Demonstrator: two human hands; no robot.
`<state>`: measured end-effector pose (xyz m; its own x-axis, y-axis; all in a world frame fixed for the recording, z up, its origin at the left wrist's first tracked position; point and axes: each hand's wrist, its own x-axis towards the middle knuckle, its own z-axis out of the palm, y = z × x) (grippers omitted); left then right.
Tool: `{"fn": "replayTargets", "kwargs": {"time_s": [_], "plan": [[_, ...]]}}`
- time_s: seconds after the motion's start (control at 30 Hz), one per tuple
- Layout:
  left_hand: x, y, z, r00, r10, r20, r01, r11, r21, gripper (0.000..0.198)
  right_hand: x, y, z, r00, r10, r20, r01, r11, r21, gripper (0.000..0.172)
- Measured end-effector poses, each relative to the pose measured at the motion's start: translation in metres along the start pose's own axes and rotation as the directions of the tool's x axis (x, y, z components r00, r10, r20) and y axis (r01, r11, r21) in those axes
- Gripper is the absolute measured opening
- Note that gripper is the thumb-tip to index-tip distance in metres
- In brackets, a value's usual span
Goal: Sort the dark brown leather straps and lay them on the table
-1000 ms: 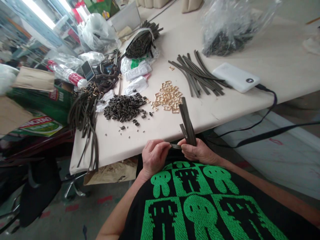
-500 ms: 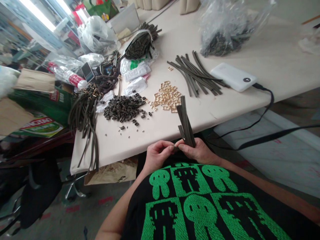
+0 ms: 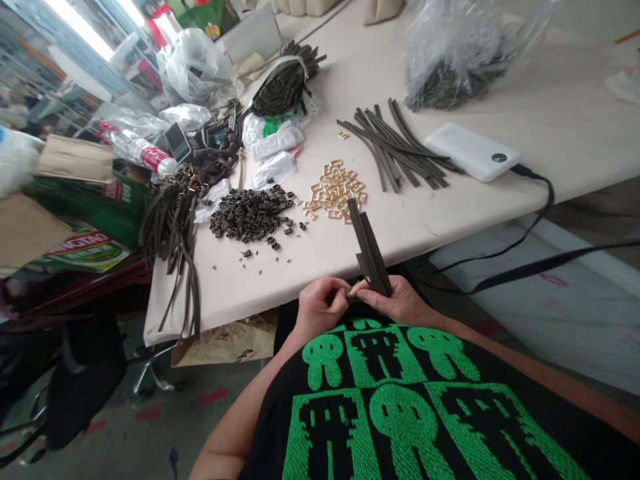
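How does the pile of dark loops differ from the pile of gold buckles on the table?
The dark loops are matte brown-black; the gold buckles shine. The dark loops make a bigger, denser heap; the gold buckles lie spread thin. Both are small loose pieces on the table.

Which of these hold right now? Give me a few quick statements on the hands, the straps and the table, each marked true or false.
1. The right hand grips a bundle of dark straps that stick up from it. True.
2. The left hand lies flat on the table. False: it pinches the lower strap end beside the right hand, off the table.
3. The gold buckles lie between the pile of small dark loops and the loose straps. True.
4. The white power bank has nothing plugged in. False: a black cable runs from it over the table edge.
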<state>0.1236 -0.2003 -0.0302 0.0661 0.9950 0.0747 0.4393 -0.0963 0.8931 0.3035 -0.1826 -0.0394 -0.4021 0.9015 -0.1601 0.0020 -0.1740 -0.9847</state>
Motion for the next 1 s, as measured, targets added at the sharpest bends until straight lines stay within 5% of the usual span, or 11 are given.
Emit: {"fn": "replayTargets", "kwargs": {"time_s": [0.23,0.37,0.53,0.77,0.93,1.0], "plan": [[-0.007,-0.007,-0.031,0.953,-0.263,-0.152,0.232,0.953,-0.194,0.019,-0.008,-0.001,-0.005,0.990,0.080,0.113,-0.089,0.994,0.070,0.037],[-0.003,0.007,-0.037,0.963,-0.270,0.010,0.254,0.892,-0.373,0.031,-0.002,0.005,-0.001,0.954,0.146,0.262,-0.196,0.965,0.176,0.046],[0.007,0.014,-0.016,0.925,-0.314,0.214,0.379,0.798,-0.469,0.031,0.005,0.009,0.004,0.871,0.209,0.444,-0.314,0.933,0.177,0.052],[0.006,0.008,-0.012,0.905,-0.358,0.228,0.424,0.743,-0.518,0.023,0.001,0.010,0.003,0.883,0.207,0.422,-0.353,0.884,0.305,0.059],[-0.004,0.003,-0.017,0.843,-0.379,0.382,0.508,0.793,-0.336,0.020,0.000,0.017,0.002,0.935,0.215,0.282,-0.294,0.916,0.274,0.050],[-0.005,0.003,-0.019,0.855,-0.375,0.359,0.487,0.819,-0.305,0.018,0.000,0.018,0.001,0.933,0.208,0.294,-0.278,0.935,0.219,0.049]]}}
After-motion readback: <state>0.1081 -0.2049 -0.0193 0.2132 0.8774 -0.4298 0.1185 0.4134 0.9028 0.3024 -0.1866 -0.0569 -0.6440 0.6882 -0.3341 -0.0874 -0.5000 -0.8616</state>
